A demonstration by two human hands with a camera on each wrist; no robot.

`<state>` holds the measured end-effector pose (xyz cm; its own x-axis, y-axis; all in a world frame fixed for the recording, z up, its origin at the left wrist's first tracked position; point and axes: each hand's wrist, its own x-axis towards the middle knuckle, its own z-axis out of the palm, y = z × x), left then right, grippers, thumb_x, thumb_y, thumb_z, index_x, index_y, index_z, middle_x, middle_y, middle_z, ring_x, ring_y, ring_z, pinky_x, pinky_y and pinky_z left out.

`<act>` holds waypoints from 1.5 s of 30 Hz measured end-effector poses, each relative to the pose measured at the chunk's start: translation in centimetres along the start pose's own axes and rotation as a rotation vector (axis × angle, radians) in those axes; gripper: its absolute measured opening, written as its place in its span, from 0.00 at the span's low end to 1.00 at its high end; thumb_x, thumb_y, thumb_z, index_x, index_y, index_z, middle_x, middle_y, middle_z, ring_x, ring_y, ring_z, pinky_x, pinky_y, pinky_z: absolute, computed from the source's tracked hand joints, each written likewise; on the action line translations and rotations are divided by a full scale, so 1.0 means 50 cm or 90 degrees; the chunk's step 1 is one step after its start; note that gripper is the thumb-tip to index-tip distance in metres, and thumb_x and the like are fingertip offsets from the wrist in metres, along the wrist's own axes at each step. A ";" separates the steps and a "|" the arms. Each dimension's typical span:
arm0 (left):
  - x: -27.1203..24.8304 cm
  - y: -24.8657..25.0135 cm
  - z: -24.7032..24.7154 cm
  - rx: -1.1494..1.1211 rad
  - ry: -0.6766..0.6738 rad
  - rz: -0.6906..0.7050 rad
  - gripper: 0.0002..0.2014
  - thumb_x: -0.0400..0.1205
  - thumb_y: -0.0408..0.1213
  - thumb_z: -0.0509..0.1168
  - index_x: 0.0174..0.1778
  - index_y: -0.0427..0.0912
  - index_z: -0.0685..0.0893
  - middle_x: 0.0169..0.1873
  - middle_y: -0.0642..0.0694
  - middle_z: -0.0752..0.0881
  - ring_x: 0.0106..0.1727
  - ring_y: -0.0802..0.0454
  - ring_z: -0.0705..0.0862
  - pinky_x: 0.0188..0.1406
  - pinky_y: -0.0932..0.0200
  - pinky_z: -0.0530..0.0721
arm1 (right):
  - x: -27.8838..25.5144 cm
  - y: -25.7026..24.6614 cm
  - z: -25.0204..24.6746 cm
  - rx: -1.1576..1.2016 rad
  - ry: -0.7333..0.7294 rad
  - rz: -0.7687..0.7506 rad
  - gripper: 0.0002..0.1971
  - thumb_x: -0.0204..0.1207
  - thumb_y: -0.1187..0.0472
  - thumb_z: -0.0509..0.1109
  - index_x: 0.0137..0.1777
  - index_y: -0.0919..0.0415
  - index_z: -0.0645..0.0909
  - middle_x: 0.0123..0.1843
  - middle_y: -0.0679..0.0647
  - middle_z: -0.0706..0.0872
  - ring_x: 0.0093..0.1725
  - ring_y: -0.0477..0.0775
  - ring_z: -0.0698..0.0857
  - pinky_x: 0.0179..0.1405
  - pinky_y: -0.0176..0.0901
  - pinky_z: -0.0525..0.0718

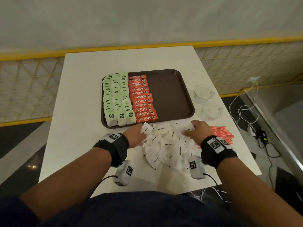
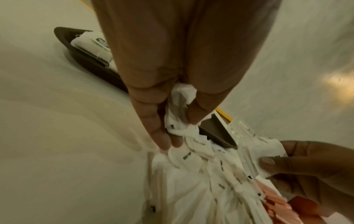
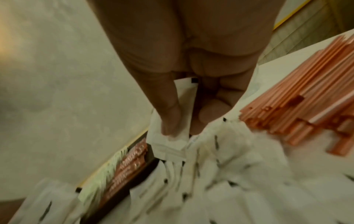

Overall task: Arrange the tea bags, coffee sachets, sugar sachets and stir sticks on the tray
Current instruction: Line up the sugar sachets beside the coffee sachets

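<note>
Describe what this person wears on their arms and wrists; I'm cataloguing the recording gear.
Both forearms are bare. The left hand and right hand are ungloved. Each wrist carries a black wristband topped by a white tag with a black square code. Below each hangs a pale grey camera box, also code-marked, trailing a black cable.

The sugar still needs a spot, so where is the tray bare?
The tray's right half is bare, bordered by the coffee sachets and its right rim. Its left is packed with tea bags. The table in front is crowded with sugar sachets.
</note>
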<state>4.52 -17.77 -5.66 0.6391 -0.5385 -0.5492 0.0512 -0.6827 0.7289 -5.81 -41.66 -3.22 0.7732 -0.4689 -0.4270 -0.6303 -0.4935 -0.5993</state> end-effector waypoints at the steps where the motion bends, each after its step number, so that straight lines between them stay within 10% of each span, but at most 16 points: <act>1: -0.003 0.000 -0.008 -0.074 -0.016 -0.009 0.13 0.86 0.28 0.59 0.66 0.39 0.76 0.59 0.37 0.84 0.50 0.47 0.88 0.47 0.55 0.87 | -0.004 -0.005 -0.007 0.028 0.008 -0.009 0.08 0.74 0.59 0.78 0.41 0.56 0.80 0.35 0.48 0.85 0.36 0.51 0.85 0.30 0.37 0.78; 13: 0.019 0.094 -0.091 -0.309 -0.087 0.092 0.21 0.83 0.23 0.64 0.72 0.38 0.76 0.60 0.43 0.84 0.56 0.54 0.88 0.53 0.53 0.90 | 0.009 -0.140 -0.013 0.254 -0.132 -0.151 0.14 0.72 0.65 0.79 0.56 0.66 0.84 0.48 0.58 0.92 0.47 0.57 0.91 0.48 0.51 0.89; 18: 0.045 0.119 -0.101 -0.590 -0.130 0.009 0.18 0.86 0.39 0.61 0.72 0.42 0.79 0.66 0.36 0.85 0.63 0.37 0.86 0.59 0.39 0.86 | 0.068 -0.183 -0.003 0.198 -0.104 -0.182 0.15 0.71 0.63 0.80 0.55 0.63 0.83 0.48 0.56 0.91 0.45 0.53 0.91 0.44 0.45 0.91; 27: 0.135 0.139 -0.157 -0.618 0.022 0.049 0.18 0.83 0.26 0.66 0.67 0.46 0.77 0.67 0.39 0.82 0.64 0.40 0.85 0.48 0.50 0.91 | 0.200 -0.256 0.002 0.091 -0.043 -0.234 0.11 0.75 0.53 0.76 0.53 0.56 0.84 0.44 0.50 0.89 0.42 0.48 0.87 0.41 0.42 0.87; 35: 0.238 0.131 -0.234 -0.625 0.118 0.056 0.22 0.82 0.27 0.68 0.73 0.39 0.74 0.66 0.37 0.83 0.59 0.41 0.87 0.43 0.55 0.90 | 0.371 -0.293 0.008 0.244 -0.161 -0.158 0.05 0.74 0.66 0.77 0.43 0.59 0.83 0.37 0.56 0.89 0.36 0.50 0.88 0.34 0.40 0.83; 45: 0.344 0.097 -0.302 -0.641 0.201 0.012 0.22 0.84 0.27 0.66 0.74 0.42 0.73 0.67 0.38 0.82 0.61 0.42 0.86 0.43 0.55 0.90 | 0.570 -0.286 0.046 0.320 -0.047 0.013 0.06 0.79 0.64 0.73 0.44 0.55 0.79 0.47 0.59 0.90 0.30 0.48 0.85 0.24 0.37 0.80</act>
<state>27.37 -22.88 -5.38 0.8101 -0.2929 -0.5079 0.5595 0.1270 0.8191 25.40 -46.26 -8.35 0.7753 -0.4134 -0.4775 -0.5472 -0.0622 -0.8347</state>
